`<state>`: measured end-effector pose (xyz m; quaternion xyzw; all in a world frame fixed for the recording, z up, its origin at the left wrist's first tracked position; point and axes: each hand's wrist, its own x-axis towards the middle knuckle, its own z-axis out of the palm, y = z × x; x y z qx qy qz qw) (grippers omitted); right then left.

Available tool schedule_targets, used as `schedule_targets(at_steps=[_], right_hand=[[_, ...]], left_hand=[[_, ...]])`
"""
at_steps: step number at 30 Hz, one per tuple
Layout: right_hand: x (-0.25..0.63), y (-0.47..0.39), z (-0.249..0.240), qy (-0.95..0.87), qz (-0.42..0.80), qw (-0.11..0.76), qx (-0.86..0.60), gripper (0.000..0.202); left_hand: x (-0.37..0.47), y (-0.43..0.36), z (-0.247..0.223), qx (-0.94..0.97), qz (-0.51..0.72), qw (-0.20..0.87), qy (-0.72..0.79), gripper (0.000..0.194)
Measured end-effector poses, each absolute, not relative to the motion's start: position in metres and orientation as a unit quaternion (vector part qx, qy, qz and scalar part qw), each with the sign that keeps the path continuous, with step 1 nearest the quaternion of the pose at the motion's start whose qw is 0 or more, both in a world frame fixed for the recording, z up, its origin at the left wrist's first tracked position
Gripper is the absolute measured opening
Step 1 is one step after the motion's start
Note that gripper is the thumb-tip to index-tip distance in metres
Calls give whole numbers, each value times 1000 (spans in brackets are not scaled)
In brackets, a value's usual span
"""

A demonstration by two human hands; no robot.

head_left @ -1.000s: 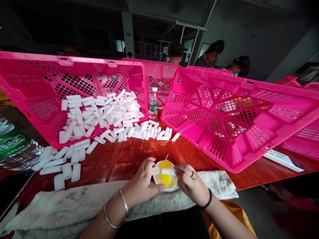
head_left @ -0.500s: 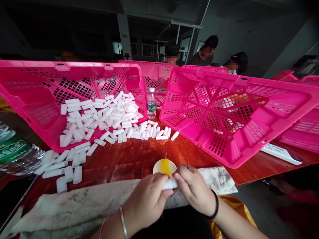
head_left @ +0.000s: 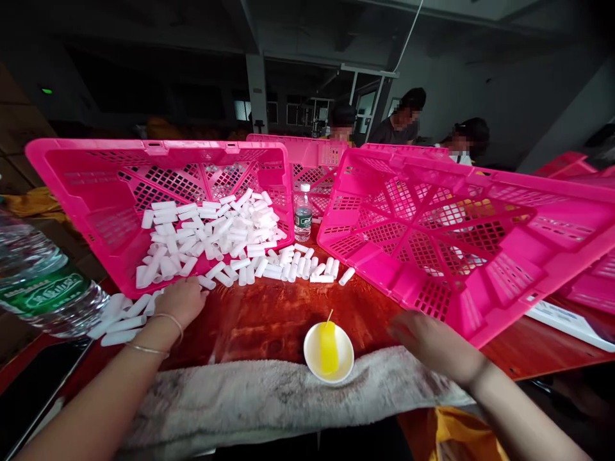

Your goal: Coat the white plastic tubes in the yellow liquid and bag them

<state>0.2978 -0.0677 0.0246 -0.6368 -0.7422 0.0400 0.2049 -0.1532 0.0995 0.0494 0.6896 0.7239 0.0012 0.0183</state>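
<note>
My left hand (head_left: 180,299) reaches out to the left and rests on loose white tubes (head_left: 120,315) lying on the red-brown table (head_left: 269,314); its fingertips are hidden among them. My right hand (head_left: 427,339) is blurred, palm down, just in front of the tilted right pink crate (head_left: 432,256); nothing shows in it. Between the hands a small white dish (head_left: 314,358) holds a yellow piece with a thin stick (head_left: 328,346). It stands on the edge of a grey-white towel (head_left: 240,397).
A left pink crate (head_left: 158,146) is tipped up, with many white tubes (head_left: 211,230) spilling from it. A small water bottle (head_left: 302,214) stands between the crates, a large one (head_left: 43,288) at far left. A dark flat device (head_left: 33,390) lies bottom left. Other people (head_left: 403,118) sit behind.
Both hands held a white tube together over the dish; they have now parted. The left went out to the loose tubes, the right swung toward the right crate. The tube is no longer seen.
</note>
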Motion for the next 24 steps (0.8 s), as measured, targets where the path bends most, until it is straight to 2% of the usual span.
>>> schedule_targets(at_steps=[1, 4, 7, 10, 12, 15, 17, 19, 22, 24], right_hand=[[289, -34, 24, -742, 35, 177, -646, 22], [265, 51, 16, -723, 9, 164, -671, 37], [259, 79, 5, -729, 9, 152, -667, 30], [268, 50, 1, -746, 16, 148, -649, 28], [271, 14, 4, -757, 35, 169, -630, 32], [261, -38, 9, -787, 120, 259, -547, 37], [246, -60, 8, -795, 169, 307, -495, 40], [231, -69, 2, -796, 177, 330, -476, 41], [218, -69, -8, -798, 159, 356, -459, 35], [216, -68, -13, -797, 167, 370, -447, 30]], left_hand=[[-161, 112, 45, 687, -14, 23, 726, 34], [-162, 119, 35, 706, -24, 44, 707, 24], [-146, 97, 28, 733, -26, 65, 677, 16], [-131, 65, 24, 765, 1, 87, 638, 12], [-120, 42, 25, 787, 77, 137, 597, 15], [-100, 12, 26, 773, 201, 287, 529, 19], [-85, -3, 26, 768, 204, 352, 494, 16], [-73, -13, 23, 801, 172, 340, 462, 18], [-59, -20, 19, 848, 127, 238, 455, 36], [-51, -21, 19, 850, 120, 206, 470, 32]])
